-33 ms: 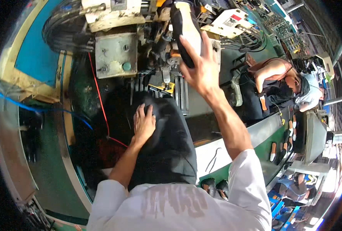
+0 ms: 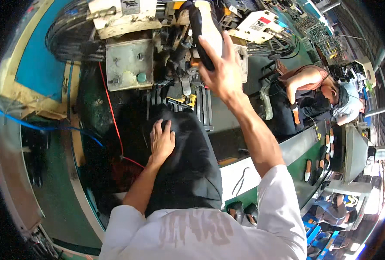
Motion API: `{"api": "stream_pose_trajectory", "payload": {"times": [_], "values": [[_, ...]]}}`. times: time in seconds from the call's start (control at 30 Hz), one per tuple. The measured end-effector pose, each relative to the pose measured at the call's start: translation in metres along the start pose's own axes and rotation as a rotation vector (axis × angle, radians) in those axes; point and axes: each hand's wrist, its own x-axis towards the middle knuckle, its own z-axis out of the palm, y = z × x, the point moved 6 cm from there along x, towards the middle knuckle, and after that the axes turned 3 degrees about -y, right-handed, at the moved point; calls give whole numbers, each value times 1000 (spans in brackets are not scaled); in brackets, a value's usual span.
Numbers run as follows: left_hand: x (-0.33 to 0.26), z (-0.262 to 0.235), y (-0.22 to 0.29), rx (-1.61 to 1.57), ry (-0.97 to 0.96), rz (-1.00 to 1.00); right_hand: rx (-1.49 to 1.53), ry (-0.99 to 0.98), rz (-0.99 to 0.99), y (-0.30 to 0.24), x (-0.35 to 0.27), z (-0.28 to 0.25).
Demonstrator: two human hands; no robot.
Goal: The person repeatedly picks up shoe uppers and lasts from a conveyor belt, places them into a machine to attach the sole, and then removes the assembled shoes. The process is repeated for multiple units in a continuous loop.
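Observation:
My right hand reaches up to a black shoe with a pale sole facing up, set at the machine. Its fingers lie over the near end of the shoe and along the sole, with the thumb at the left side. My left hand rests on my dark trousers, palm down, its fingers loosely stretched and nothing in it. Part of the shoe's far end is cut off by the upper edge.
A grey metal box with a green knob stands left of the machine. A red cord hangs beside it. At right, a bent-over co-worker holds a shoe part. Several shoes lie along a green conveyor.
The view has shifted very slightly. My right hand stays on the shoe, and my left hand still rests on my trousers.

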Motion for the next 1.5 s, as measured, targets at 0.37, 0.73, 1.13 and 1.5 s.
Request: {"api": "stream_pose_trajectory", "payload": {"times": [0.37, 0.73, 1.13, 1.5], "values": [[20, -8, -9, 38, -74, -47, 52, -42, 140, 2, 33, 78], [22, -9, -11, 58, -65, -44, 35, 256, -113, 4, 33, 82], [33, -1, -18, 118, -83, 10, -10, 487, -71, 47, 173, 127], [42, 3, -18, 100, -106, 29, -1, 574, -11, 41, 215, 118]]}}
